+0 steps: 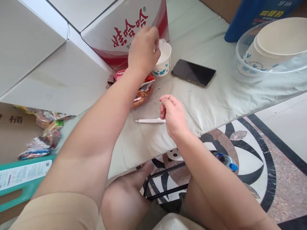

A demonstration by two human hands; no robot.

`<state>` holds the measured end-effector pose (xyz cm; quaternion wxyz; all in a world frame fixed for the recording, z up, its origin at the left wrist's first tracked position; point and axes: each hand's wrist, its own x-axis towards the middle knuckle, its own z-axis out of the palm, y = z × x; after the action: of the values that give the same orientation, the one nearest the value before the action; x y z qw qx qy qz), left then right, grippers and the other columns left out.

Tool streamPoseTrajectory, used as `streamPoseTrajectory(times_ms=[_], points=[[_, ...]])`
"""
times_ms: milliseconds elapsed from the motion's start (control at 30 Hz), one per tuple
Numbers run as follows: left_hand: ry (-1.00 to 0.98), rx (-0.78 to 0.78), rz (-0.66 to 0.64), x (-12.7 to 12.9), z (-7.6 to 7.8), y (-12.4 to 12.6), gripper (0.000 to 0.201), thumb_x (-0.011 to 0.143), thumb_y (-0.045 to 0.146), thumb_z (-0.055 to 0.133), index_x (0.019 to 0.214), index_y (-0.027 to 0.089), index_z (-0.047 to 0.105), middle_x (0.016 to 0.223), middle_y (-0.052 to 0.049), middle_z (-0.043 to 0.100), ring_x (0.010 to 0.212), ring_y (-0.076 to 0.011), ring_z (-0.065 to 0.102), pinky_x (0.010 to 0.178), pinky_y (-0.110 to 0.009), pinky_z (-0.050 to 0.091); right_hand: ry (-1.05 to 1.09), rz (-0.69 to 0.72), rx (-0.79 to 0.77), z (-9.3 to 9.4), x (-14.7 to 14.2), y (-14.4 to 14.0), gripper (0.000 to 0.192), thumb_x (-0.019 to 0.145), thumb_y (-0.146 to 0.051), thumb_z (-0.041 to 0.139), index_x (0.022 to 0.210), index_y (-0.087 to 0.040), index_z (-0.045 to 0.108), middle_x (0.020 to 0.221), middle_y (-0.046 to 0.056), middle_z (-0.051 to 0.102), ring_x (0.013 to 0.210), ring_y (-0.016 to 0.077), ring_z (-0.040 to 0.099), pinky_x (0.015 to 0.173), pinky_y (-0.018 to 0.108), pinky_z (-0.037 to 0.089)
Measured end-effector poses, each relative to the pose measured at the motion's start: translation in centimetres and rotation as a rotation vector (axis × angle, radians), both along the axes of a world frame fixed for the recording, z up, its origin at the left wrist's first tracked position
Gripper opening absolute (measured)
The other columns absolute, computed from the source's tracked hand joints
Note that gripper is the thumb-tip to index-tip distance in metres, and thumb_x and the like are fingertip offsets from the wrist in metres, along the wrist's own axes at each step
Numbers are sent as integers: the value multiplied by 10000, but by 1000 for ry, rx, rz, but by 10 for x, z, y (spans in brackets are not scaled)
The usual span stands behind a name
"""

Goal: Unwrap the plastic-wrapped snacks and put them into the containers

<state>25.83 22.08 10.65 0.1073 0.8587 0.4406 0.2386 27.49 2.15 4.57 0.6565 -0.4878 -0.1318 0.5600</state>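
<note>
My left hand [145, 51] is raised over the rim of a white paper cup [162, 68] with blue-green leaf prints. Its fingers are closed on a small whitish piece [162, 42], blurred and too small to name. Under my left forearm sits a round reddish bowl [144, 99] full of wrapped snacks [145, 86]. Nearer to me, my right hand [174, 115] has its fingers curled and the thumb pressed to them; whether anything is inside is hidden. A slim white pen-like stick [150, 120] lies on the cloth, its right end behind my right hand.
A black phone [194, 72] lies right of the cup. At far right, paper cups [254, 54] stand in a clear plastic bowl [240, 60] near a blue container [242, 22]. White cartons [48, 70] line the left. A bottle [225, 161] is on the floor below the table edge.
</note>
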Motion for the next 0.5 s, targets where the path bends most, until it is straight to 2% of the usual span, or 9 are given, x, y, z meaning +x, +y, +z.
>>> streamPoseTrajectory(times_ms=[67,167,233,367,500], points=[[120,-135,-17,12,-16,8,426,722,-47,669,634,278,409,759,9,465,771,-186,318,950,-297,356,17,30,-8,0,3,0,51,854,-247,545,807,-227,544,558,-77,455,492,75,407,478,201,334],[148,-216,-42,10,-34,9,429,882,95,633,577,281,394,639,13,400,711,-191,263,883,-300,351,32,78,-7,1,6,-1,57,859,-236,551,803,-232,542,566,-69,450,509,83,411,485,205,351],[157,-246,-72,3,-38,7,467,906,157,659,557,279,373,594,11,383,690,-196,254,824,-307,342,27,100,-14,2,6,-1,63,861,-245,557,802,-234,539,572,-63,449,519,91,418,491,212,364],[190,-299,-83,-7,-41,-1,497,782,147,818,582,285,385,599,11,391,722,-214,274,833,-317,316,9,133,-39,3,0,-2,66,867,-236,541,804,-234,520,587,-56,443,530,95,425,502,216,375],[189,-313,-53,-14,-44,-18,515,840,169,764,585,281,331,629,-8,389,771,-228,323,891,-325,296,-19,122,-25,1,-1,-4,53,887,-245,532,839,-236,510,610,-60,438,523,86,424,511,214,373]])
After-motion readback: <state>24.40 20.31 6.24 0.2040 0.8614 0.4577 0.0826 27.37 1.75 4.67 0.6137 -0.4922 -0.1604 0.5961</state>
